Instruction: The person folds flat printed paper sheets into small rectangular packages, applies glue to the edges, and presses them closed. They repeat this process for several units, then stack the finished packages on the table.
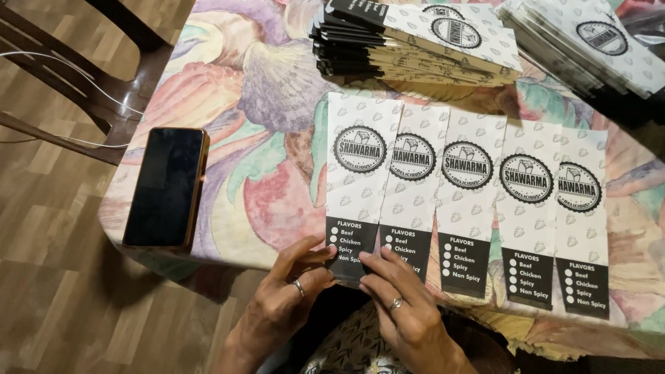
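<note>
Head view, lower centre: my left hand (287, 291) and right hand (398, 301) pinch leftmost sleeve (360, 187); careless tug could disturb overlapped row (526, 201).

Paper sleeve (357, 187) at fingers (315, 255): matt white paper, small grey print, black matt band at near end. Four more sleeves (471, 201) right of fingers: same matt paper. Stacks (415, 41) beyond fingers: same paper, dark edges. Phone (167, 185) left of fingers: glossy black glass, shiny metallic-looking rim. Surface cloth (263, 104): smooth printed fabric, pastel colours. Rings (298, 287) on fingers: shiny metal. Floor (55, 208) left: wood-look, slight sheen.
</note>
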